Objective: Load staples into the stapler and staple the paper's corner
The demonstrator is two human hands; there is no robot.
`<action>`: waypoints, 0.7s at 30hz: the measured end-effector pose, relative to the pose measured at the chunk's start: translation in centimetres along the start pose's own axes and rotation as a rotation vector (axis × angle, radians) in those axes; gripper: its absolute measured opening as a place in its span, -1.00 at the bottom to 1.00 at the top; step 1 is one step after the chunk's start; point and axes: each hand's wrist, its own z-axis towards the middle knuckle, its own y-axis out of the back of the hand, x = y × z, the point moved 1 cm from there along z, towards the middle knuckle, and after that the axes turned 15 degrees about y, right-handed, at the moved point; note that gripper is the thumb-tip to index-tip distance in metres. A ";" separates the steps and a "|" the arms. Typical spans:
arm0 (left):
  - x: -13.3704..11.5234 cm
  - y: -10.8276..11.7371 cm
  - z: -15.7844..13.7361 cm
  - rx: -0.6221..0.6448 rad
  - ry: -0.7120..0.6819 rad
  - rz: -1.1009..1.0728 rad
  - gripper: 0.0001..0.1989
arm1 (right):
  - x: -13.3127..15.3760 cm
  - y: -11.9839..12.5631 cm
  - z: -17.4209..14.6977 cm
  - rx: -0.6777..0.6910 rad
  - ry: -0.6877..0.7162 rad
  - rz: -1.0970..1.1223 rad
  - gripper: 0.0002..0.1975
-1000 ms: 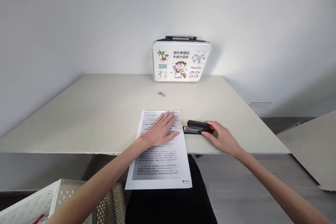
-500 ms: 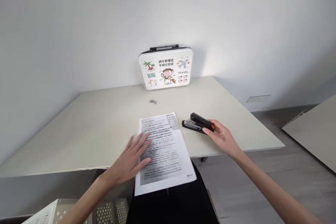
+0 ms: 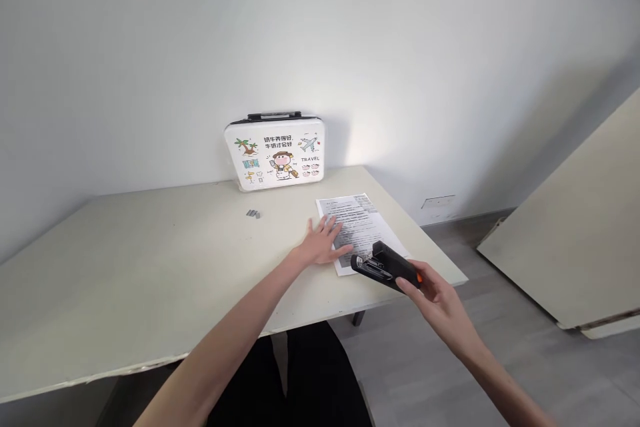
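Note:
My left hand (image 3: pixel 323 242) lies flat with its fingers spread on the left side of a printed sheet of paper (image 3: pixel 367 220). The sheet rests on the right part of the table, and I cannot tell whether it is one page or several. In my right hand (image 3: pixel 437 297) is a black stapler (image 3: pixel 387 265) with an orange mark near its rear end. Its jaws are apart and point left, in front of the sheet's lower right part, which they hide. Several small grey staple strips (image 3: pixel 253 213) lie on the table left of the paper.
A white case (image 3: pixel 277 157) with cartoon prints and a dark handle stands against the wall at the back of the pale table (image 3: pixel 175 267). The table's front edge runs above my dark-trousered legs (image 3: pixel 310 373). A pale panel (image 3: pixel 565 233) stands on the right.
My left hand has slid the paper to the right and further back on the table. The stapler has stayed in my right hand and now overlaps the paper. The view has turned right.

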 end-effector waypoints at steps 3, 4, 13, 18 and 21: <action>-0.8 0.0 1.7 -0.061 -0.006 -0.106 -0.08 | -0.2 0.0 0.0 0.004 -0.008 -0.019 -0.56; -0.6 0.2 1.5 -0.094 0.005 -0.158 -0.13 | -0.2 -0.2 0.1 0.012 -0.010 -0.021 -0.56; 8.5 3.0 -13.7 -0.170 0.203 -0.589 -0.40 | 0.3 -7.3 2.0 0.235 0.088 -0.034 -0.60; 12.0 3.9 -21.1 -0.287 0.334 -0.776 -0.48 | 0.8 -15.0 4.1 0.337 0.159 0.004 -0.68; 12.3 3.5 -22.8 -0.363 0.372 -0.887 -0.51 | 1.2 -18.9 5.2 0.367 0.193 0.067 -0.66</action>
